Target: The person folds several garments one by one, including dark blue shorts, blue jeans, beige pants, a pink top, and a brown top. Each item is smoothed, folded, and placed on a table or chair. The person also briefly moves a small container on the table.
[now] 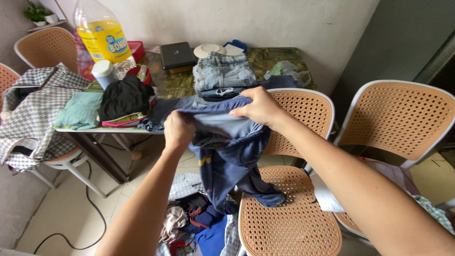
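- The left hand [178, 129] is clenched on one upper edge of a soft, dark blue garment [227, 151].
- The right hand [259, 106] grips the other edge, fingers curled into the cloth.
- The garment hangs limp and creased between the table [265, 57] and a chair [284, 223] with a woven cane seat, its lower end touching that seat.
- Folded pale denim [222, 71] sits stacked on the table behind.
- Crumpled clothes [194, 218] lie heaped on the tiled floor.

Two hands, the left hand [179, 129] and the right hand [258, 106], hold one blue garment [227, 151]. Four chairs [289, 223] stand around one desk [175, 85]. On the desk are one big bottle [102, 35], one black box [177, 55], one white plate [210, 49] and one stack of jeans [222, 73]. One heap of clothes [194, 223] lies on the floor.
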